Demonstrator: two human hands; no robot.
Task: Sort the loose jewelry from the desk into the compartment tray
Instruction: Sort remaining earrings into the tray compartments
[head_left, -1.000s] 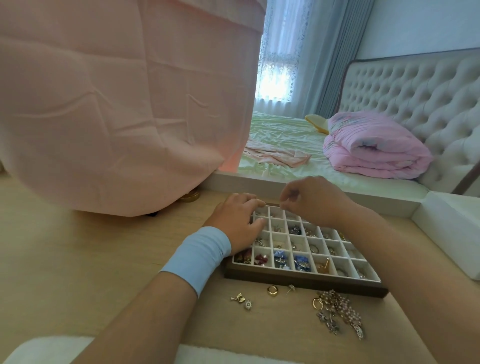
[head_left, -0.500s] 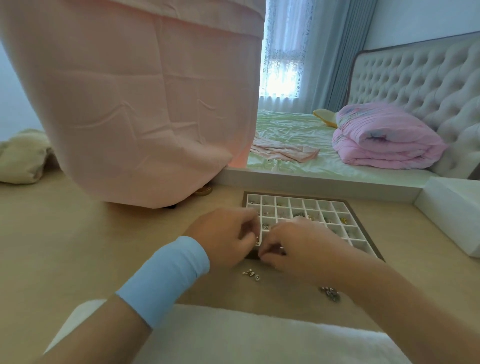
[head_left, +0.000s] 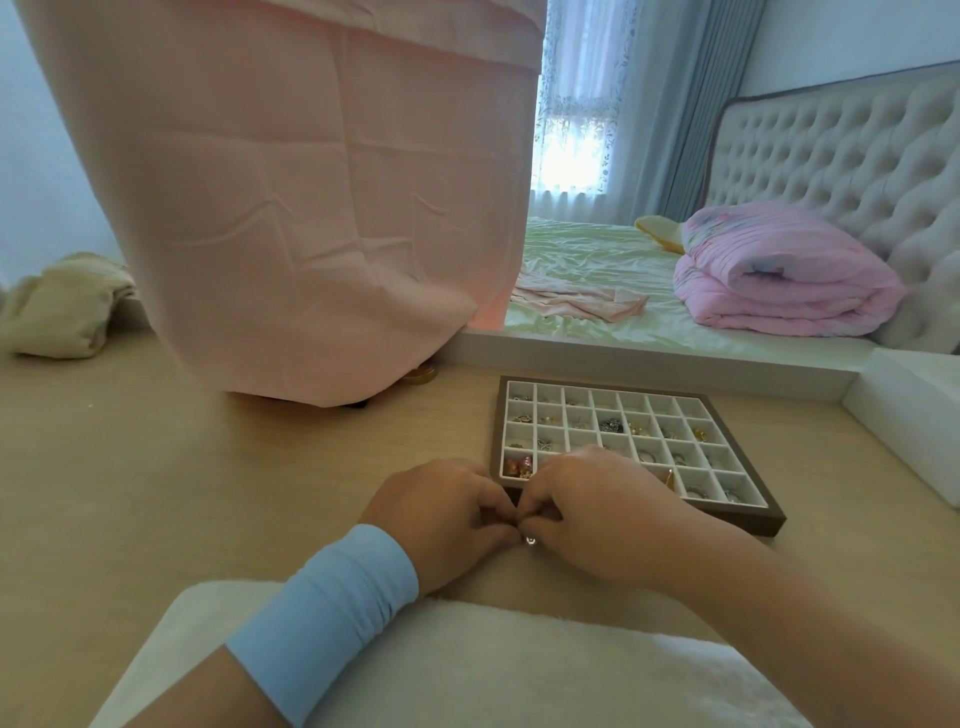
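Note:
The brown compartment tray with white cells stands on the wooden desk, several cells holding rings and earrings. Just in front of its near left corner my left hand and my right hand meet fingertip to fingertip, all fingers curled. They pinch at a small silver jewelry piece that shows between the two thumbs. My left wrist wears a light blue band. The other loose jewelry on the desk is hidden under my right hand and forearm.
A hanging pink cloth drapes onto the desk behind my left hand, with a gold object at its hem. A white fluffy pad lies at the near edge. A white box sits right of the tray. Beyond is a bed.
Both hands came off the tray's far cells and drew back to the desk in front of it, closing together over the small loose pieces. The camera view tilted up.

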